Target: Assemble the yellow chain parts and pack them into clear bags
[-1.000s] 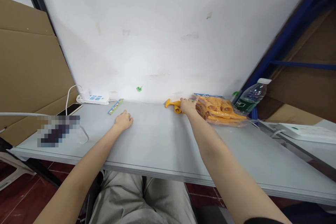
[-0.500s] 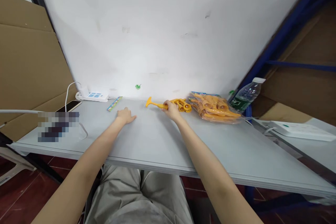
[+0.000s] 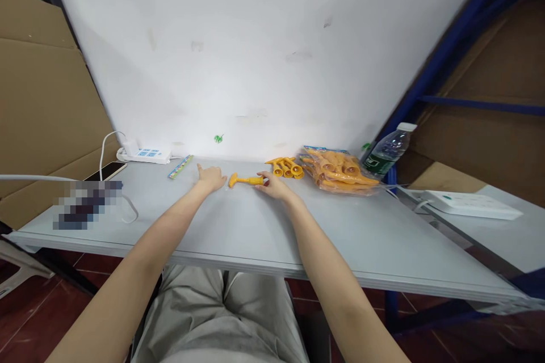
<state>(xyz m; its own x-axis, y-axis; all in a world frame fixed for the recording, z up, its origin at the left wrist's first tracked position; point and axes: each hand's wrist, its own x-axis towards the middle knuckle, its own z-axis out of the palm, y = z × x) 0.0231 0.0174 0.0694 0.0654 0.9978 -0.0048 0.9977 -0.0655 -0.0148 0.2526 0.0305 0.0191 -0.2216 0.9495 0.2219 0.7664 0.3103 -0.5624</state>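
Note:
A yellow plastic toy [image 3: 247, 181] with a T-shaped end lies low over the grey table, pointing left; its exact kind I cannot make out. My right hand [image 3: 275, 186] has its fingers and thumb around the toy's right end. Left of the T-shaped end is my left hand [image 3: 210, 178], holding nothing, its index finger stretched out and the other fingers partly bent. Behind my right hand, several similar yellow toys [image 3: 286, 169] with cup-like ends lie in a small pile.
A clear bag of yellow toys [image 3: 340, 173] lies right of the pile, by a water bottle [image 3: 389, 150]. A colourful printed strip [image 3: 180, 167], a power strip [image 3: 147, 155] and a phone [image 3: 108, 172] are at left. Another white power strip [image 3: 472, 205] sits far right. A white wall rises behind.
The yellow toy has come nearer and turned level, and my right hand has shifted to its right end. My left hand has moved right, closer to the toy, with its index finger extended.

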